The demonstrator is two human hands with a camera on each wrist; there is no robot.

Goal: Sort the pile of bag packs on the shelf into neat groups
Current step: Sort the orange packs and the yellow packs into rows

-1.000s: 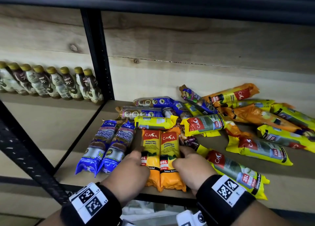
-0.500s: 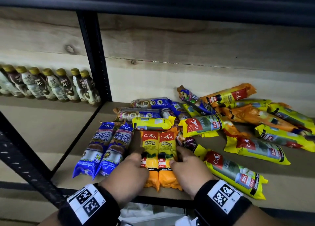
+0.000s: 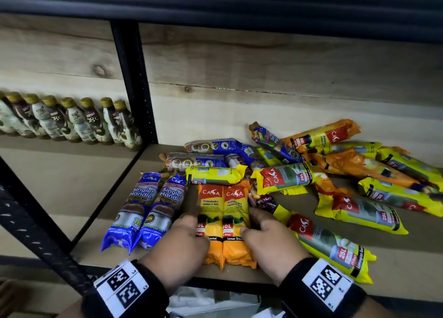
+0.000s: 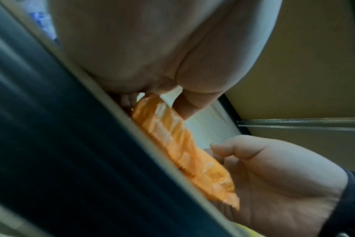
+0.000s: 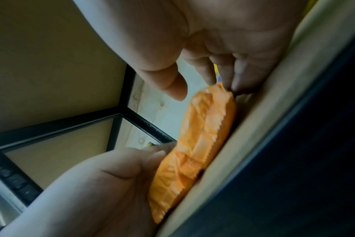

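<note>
Wooden shelf (image 3: 239, 273), two orange packs (image 3: 224, 212) side by side, crinkled ends

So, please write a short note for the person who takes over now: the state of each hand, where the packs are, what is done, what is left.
Left hand: fingers pressed against the left side of the two orange packs, gripping nothing.
Right hand: the same on their right side.
The orange pair lies side by side at the shelf front.
Done: two blue packs paired to the left, orange pair squared.
Left: the mixed pile of yellow, orange and blue packs behind and to the right is unsorted.
</note>
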